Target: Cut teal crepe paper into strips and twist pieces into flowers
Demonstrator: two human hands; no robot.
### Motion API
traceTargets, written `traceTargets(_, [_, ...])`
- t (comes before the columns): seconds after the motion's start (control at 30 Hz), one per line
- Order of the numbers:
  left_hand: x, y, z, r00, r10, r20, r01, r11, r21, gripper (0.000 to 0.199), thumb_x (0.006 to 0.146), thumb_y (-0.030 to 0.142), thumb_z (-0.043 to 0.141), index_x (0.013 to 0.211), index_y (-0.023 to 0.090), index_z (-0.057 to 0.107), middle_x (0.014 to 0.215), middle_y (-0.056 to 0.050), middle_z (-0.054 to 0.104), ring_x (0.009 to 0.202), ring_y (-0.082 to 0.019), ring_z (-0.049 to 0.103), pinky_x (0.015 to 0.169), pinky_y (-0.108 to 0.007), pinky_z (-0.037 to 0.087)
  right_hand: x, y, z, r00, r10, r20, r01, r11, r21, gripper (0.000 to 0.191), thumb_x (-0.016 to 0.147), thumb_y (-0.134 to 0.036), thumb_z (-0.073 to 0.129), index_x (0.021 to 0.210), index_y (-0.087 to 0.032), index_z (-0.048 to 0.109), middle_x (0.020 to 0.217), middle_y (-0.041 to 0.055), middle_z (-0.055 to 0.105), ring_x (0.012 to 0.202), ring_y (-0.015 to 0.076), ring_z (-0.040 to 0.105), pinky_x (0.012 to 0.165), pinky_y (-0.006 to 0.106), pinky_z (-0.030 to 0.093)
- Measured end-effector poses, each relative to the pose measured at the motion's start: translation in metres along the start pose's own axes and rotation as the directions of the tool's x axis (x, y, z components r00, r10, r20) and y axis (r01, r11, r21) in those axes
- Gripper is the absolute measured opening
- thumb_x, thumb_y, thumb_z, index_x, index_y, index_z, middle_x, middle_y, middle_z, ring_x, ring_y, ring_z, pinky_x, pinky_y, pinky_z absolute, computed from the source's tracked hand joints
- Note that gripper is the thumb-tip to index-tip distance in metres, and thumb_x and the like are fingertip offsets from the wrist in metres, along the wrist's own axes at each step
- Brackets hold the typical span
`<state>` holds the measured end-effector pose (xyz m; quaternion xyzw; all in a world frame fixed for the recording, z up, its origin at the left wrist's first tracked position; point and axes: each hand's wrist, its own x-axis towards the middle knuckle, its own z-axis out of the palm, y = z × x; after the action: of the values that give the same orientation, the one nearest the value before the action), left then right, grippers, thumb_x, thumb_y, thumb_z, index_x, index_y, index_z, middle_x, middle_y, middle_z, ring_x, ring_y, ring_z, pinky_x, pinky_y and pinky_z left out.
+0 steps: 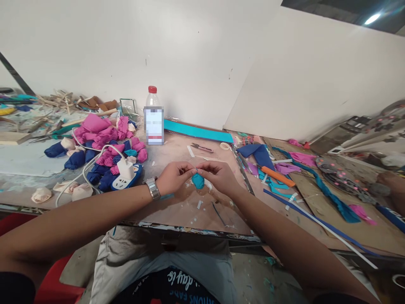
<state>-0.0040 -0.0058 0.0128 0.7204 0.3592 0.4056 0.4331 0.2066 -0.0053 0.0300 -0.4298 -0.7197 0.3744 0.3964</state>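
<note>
Over the middle of the work table, a small turquoise cloth bundle (pixel 198 181) hangs from my fingertips. My left hand (pixel 175 177), with a metal watch on its wrist, pinches the bundle's top from the left. From the right, my right hand (pixel 220 175) is closed on the same gathered end. The fingertips almost meet, and they hide how the top is fastened. Below the hands lie small white scraps (pixel 199 204) and a thin dark strip (pixel 218 212). Just beyond them rests a dark red-handled tool (pixel 202 147).
Pink, navy and cream cloth rosettes (pixel 98 126) pile up at left, beside a power strip (pixel 126 179) with a white cable. A bottle (pixel 153 99) stands behind. An orange cutter (pixel 277 176), cloth scraps and a long white strip (pixel 335 234) lie at right.
</note>
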Motion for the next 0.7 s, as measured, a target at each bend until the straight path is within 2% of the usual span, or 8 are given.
traceTargets(0.17, [-0.0007,0.0025,0.001,0.999,0.0,0.035,0.002,0.999,-0.053,0.038,0.094,0.048,0.062,0.088,0.013,0.075,0.079,-0.005,0.071,0.069,-0.014,0.056,0.066,-0.027,0.042,0.0005,0.0023,0.0009,0.999,-0.005,-0.042,0.007,0.999,0.054,0.028,0.083,-0.046,0.079,0.094,-0.021,0.08,0.087,0.0053,0.079,0.078,0.0206,0.07,0.072,0.034,0.054])
traceTargets(0.3, [-0.0007,0.0028,0.0008,1.0,-0.005,0.015,0.006,0.996,-0.089,0.036,0.093,0.046,0.064,0.09,0.012,0.076,0.084,-0.007,0.075,0.074,-0.016,0.061,0.07,-0.028,0.047,0.0001,0.0007,-0.0002,0.999,-0.04,-0.022,0.04,0.999,-0.001,0.025,0.085,-0.044,0.077,0.095,-0.021,0.08,0.087,0.0056,0.079,0.08,0.0209,0.07,0.074,0.034,0.054])
traceTargets(0.5, [-0.0022,0.0024,0.0013,0.998,0.053,-0.037,-0.053,0.998,-0.015,0.034,0.093,0.046,0.067,0.088,0.014,0.078,0.086,-0.007,0.076,0.077,-0.016,0.063,0.072,-0.029,0.048,0.0003,-0.0031,-0.0023,1.0,-0.023,0.017,0.023,1.0,-0.007,0.029,0.084,-0.047,0.078,0.093,-0.02,0.079,0.084,0.0059,0.078,0.077,0.0202,0.069,0.072,0.033,0.053])
traceTargets(0.6, [-0.0021,0.0014,0.0017,0.998,0.045,-0.049,-0.046,0.998,-0.033,0.034,0.092,0.047,0.067,0.086,0.014,0.077,0.084,-0.007,0.075,0.075,-0.016,0.063,0.071,-0.028,0.048,0.0005,-0.0055,-0.0038,0.999,0.0,0.05,0.003,0.999,-0.054,0.029,0.084,-0.047,0.078,0.095,-0.02,0.08,0.09,0.007,0.079,0.081,0.0216,0.07,0.074,0.033,0.053])
traceTargets(0.7, [-0.0009,-0.0004,0.0014,0.999,0.028,-0.047,-0.029,0.999,-0.023,0.036,0.092,0.048,0.067,0.085,0.014,0.076,0.081,-0.006,0.073,0.072,-0.015,0.06,0.068,-0.028,0.047,0.0005,-0.0058,-0.0044,0.999,-0.005,0.036,0.009,0.995,-0.104,0.028,0.083,-0.047,0.079,0.089,-0.02,0.08,0.086,0.0066,0.078,0.08,0.0213,0.068,0.072,0.033,0.051])
